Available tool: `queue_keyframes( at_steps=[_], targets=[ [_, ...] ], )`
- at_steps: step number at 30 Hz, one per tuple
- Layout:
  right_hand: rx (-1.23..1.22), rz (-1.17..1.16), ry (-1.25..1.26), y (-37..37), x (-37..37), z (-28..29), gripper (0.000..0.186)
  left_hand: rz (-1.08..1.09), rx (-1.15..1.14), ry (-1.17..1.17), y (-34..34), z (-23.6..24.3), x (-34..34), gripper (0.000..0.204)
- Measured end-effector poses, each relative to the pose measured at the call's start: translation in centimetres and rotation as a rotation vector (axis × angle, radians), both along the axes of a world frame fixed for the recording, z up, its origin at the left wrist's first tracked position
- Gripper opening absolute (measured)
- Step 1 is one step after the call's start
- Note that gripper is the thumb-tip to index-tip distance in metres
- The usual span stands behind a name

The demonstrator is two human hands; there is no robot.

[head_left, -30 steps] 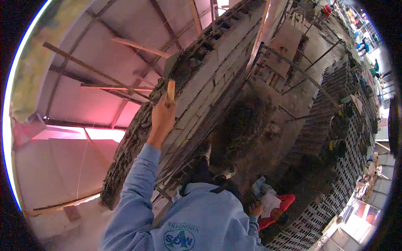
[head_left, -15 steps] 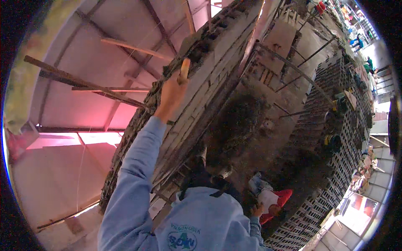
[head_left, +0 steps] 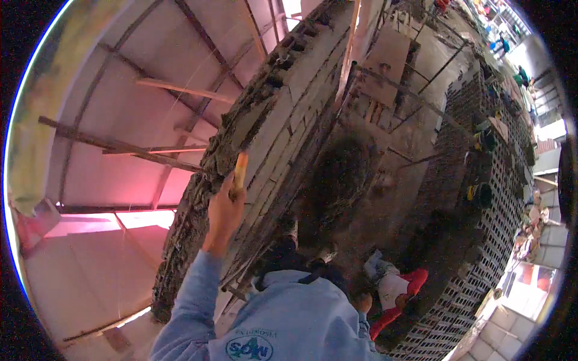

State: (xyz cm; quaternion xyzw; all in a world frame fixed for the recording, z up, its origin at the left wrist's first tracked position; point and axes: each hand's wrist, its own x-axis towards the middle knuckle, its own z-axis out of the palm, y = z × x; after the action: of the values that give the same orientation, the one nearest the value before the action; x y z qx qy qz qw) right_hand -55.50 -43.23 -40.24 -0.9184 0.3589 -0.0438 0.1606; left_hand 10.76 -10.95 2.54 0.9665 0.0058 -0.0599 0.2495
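Note:
My left hand (head_left: 226, 209) is closed around a tool with a yellow wooden handle (head_left: 241, 170); its working end is hidden from view. The hand is over the rough, mortar-covered top of a block wall (head_left: 280, 159), which runs diagonally away from me. Low on the right, my right hand (head_left: 364, 302) hangs beside my body at the end of its blue sleeve. Its fingers are too dark and small to make out.
A person in red sleeves and a white top (head_left: 394, 292) is close to my right hand. Stacked hollow bricks (head_left: 460, 283) line the right side. Metal bars (head_left: 415, 99) cross beyond a dark heap (head_left: 343, 174). Wooden beams (head_left: 114, 144) jut out left of the wall.
My left hand has drawn back toward me along the wall top, still gripping the handle. My right hand has shifted slightly left, and the nearby person's red sleeve now reaches lower.

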Motion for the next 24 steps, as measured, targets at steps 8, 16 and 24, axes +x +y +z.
queue_keyframes(
  at_steps=[8,16,24],
  targets=[
    [0.399,-0.036,0.468,-6.5,7.6,7.0,0.063,-0.003,-0.114,0.022,-5.2,3.1,8.0,0.042],
    [0.533,-0.201,0.122,-8.4,7.9,6.2,0.057,0.087,-0.203,-0.095,0.1,3.2,6.4,0.043],
    [0.424,-0.038,0.276,-8.5,6.5,5.7,0.052,0.285,-0.092,-0.112,2.1,1.7,0.8,0.051]
  ],
)
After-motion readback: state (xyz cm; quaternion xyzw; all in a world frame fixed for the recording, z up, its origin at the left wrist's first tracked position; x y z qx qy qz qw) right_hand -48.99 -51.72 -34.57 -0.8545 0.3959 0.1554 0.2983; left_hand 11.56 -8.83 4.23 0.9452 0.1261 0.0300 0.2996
